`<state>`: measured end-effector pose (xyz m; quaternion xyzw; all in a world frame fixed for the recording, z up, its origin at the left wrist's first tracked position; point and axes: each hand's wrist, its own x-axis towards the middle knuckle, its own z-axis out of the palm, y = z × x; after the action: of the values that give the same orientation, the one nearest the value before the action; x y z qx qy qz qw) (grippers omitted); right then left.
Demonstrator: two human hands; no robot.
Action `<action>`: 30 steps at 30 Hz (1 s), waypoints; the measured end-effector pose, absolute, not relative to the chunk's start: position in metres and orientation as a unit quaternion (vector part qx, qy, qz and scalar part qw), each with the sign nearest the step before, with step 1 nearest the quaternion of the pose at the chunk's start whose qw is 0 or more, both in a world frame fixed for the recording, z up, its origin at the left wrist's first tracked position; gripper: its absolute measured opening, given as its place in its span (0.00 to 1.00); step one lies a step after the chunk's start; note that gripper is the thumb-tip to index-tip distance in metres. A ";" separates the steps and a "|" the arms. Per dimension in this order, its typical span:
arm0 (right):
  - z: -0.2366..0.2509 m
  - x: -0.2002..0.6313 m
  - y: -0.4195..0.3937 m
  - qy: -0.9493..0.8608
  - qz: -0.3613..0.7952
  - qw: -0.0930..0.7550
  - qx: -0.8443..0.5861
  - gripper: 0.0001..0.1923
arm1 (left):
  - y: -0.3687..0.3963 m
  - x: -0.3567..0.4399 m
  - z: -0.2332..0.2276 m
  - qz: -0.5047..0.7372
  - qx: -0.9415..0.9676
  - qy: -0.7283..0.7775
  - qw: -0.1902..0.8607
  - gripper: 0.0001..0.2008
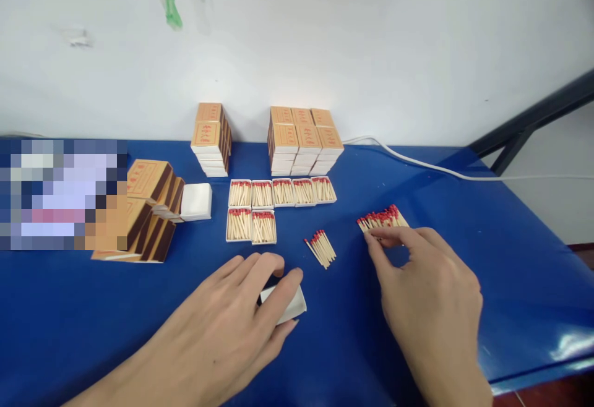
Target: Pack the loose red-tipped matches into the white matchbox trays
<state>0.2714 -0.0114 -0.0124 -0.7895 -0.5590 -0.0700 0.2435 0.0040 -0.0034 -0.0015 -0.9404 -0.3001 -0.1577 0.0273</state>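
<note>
My left hand is closed round an empty white matchbox tray near the front of the table, fingers partly covering it. My right hand pinches thumb and forefinger together at the left end of a pile of red-headed matches; how many matches it grips is hidden. Between the hands lies a small loose bunch of matches, heads pointing away from me. Beyond my left hand, several trays filled with matches sit side by side in two rows.
Stacked matchboxes and a wider stack of matchboxes stand against the wall. At left are leaning matchbox covers, white trays and a blurred-out area. A white cable crosses the blue table's back right.
</note>
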 end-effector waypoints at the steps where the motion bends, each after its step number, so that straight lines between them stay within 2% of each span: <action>1: -0.012 0.271 -0.011 -0.560 -0.070 0.246 -0.788 0.24 | -0.003 0.004 -0.002 -0.157 -0.941 -0.299 0.026 0.19; 7: -0.012 0.267 -0.011 -0.559 -0.068 0.248 -0.788 0.22 | -0.005 0.002 -0.006 -0.160 -0.938 -0.306 0.021 0.19; 20: -0.008 0.256 -0.012 -0.588 -0.026 0.268 -0.762 0.28 | -0.003 0.003 -0.002 -0.157 -0.940 -0.301 0.019 0.18; 30: -0.004 0.244 -0.017 -0.621 0.047 0.290 -0.726 0.20 | -0.006 0.003 -0.005 -0.163 -0.936 -0.311 0.021 0.19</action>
<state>0.2436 -0.0170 -0.0044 -0.7264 -0.6214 0.0474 0.2896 0.0030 -0.0061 -0.0053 -0.9362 -0.3109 -0.1625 0.0211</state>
